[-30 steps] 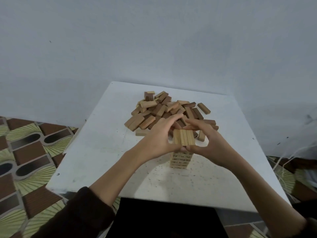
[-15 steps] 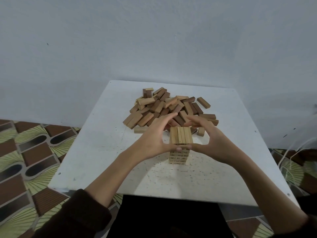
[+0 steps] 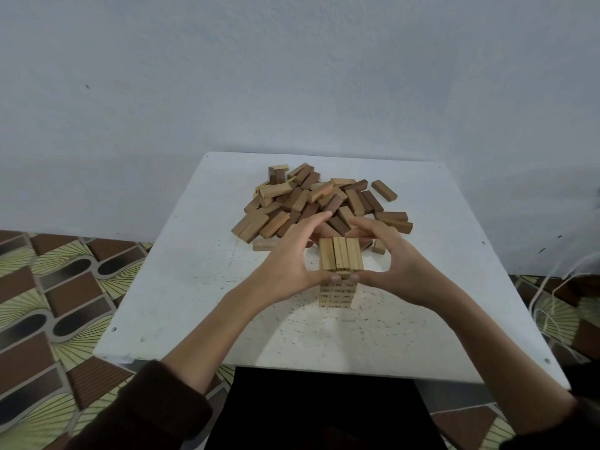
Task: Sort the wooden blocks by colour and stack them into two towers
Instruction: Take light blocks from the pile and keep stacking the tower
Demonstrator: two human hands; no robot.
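Both forearms reach in from the near edge of the white table point(image 3: 181, 287), dark sleeves pushed back from the wrists. The left hand point(image 3: 289, 254) and right hand point(image 3: 394, 259) face each other as two open arcs cupped round the top of the light tower point(image 3: 340, 256), which stands on the table's near half, just in front of the mixed pile of blocks point(image 3: 318, 203). The thumb tips meet on the tower's near face, pressed just below its top layer of three pale blocks. The fingers point(image 3: 311, 224) curl over and behind that layer, so each hand clasps the tower top, though whether the fingertips touch its far side cannot be told. Dark printed marks run along the near faces of the lower layers, too small to read.
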